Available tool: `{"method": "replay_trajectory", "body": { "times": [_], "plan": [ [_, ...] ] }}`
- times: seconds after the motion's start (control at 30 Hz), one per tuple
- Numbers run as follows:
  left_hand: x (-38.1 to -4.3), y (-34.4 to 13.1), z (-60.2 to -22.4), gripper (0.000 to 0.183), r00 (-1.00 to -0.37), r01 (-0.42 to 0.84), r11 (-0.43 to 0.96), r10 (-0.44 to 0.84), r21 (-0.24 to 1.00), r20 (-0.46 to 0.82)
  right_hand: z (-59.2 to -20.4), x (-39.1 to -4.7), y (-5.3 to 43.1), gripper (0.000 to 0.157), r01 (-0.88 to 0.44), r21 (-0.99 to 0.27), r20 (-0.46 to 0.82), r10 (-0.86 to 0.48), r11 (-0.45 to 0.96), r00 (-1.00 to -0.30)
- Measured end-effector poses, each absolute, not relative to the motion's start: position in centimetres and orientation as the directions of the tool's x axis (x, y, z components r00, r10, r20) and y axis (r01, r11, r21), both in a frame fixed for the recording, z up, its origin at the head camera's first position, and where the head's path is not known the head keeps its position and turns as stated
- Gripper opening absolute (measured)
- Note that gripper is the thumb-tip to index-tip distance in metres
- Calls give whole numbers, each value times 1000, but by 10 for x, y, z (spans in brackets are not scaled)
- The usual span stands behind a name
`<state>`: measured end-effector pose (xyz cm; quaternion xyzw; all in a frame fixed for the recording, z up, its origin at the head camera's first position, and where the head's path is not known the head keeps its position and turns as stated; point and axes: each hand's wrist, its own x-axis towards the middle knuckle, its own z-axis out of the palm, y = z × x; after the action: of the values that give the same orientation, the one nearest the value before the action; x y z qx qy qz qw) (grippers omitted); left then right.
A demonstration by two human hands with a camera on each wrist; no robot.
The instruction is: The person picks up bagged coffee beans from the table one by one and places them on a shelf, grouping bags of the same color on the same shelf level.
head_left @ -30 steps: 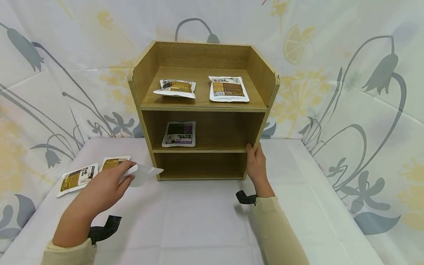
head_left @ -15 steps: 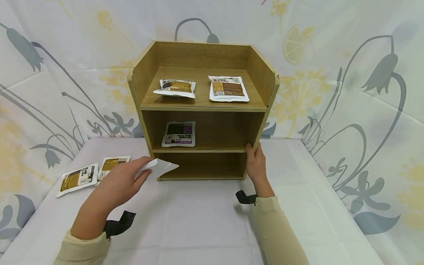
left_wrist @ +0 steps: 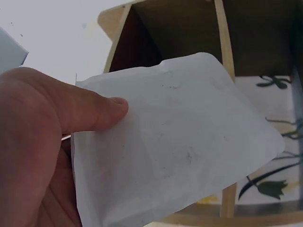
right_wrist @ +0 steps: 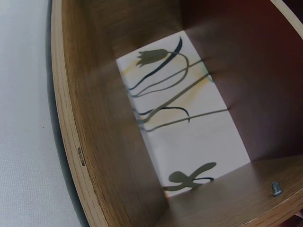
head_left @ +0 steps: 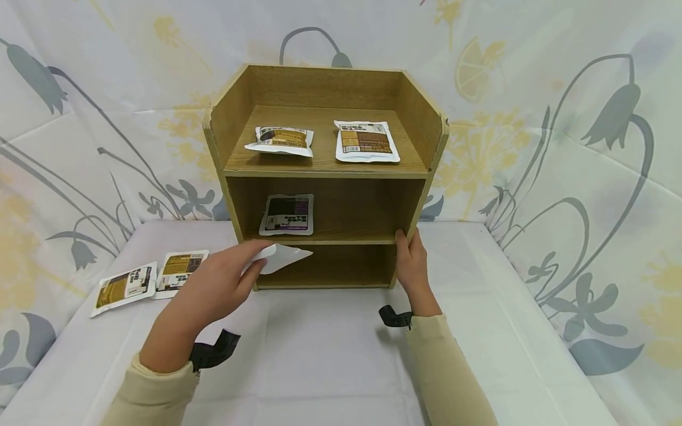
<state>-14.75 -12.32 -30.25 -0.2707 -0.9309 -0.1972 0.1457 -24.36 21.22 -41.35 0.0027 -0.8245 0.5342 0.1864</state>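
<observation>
My left hand point(head_left: 218, 285) pinches a flat white sealed pouch point(head_left: 282, 258) by one edge, thumb on top. In the left wrist view the plain white face of the pouch point(left_wrist: 175, 137) fills the middle, and its other side is hidden. It overlaps the left of the lowest compartment of the wooden shelf point(head_left: 325, 241) in the head view. My right hand point(head_left: 412, 266) grips the right side panel of that shelf near the middle board. A dark pouch with a purple label point(head_left: 288, 215) lies on the middle level, at the left.
On the top level lie a puffed pouch point(head_left: 282, 141) at the left and a flatter brown-labelled pouch point(head_left: 366, 142) at the right. Two more pouches, one tilted point(head_left: 125, 288) and one beside it point(head_left: 178, 272), rest on the white-covered table point(head_left: 330, 361) left of the shelf.
My left hand has carried the white pouch rightward and slightly up, from beside the shelf to the front of its lowest compartment. The right hand has stayed on the side panel.
</observation>
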Motion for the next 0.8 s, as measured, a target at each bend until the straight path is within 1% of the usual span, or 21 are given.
{"method": "replay_trajectory", "body": {
  "times": [0.23,0.57,0.8],
  "plan": [
    [-148,-110,-296,35,-744,630,742,493,229,451,-414,-245,212,54,-194,-884,301,201,425,-932],
    [-152,-87,-285,37,-658,710,677,539,194,526,-414,-245,213,53,-196,-883,304,200,428,-932],
    [-153,-72,-277,34,-647,716,674,545,181,533,-414,-244,213,54,-204,-882,310,197,424,-930]
  ]
}}
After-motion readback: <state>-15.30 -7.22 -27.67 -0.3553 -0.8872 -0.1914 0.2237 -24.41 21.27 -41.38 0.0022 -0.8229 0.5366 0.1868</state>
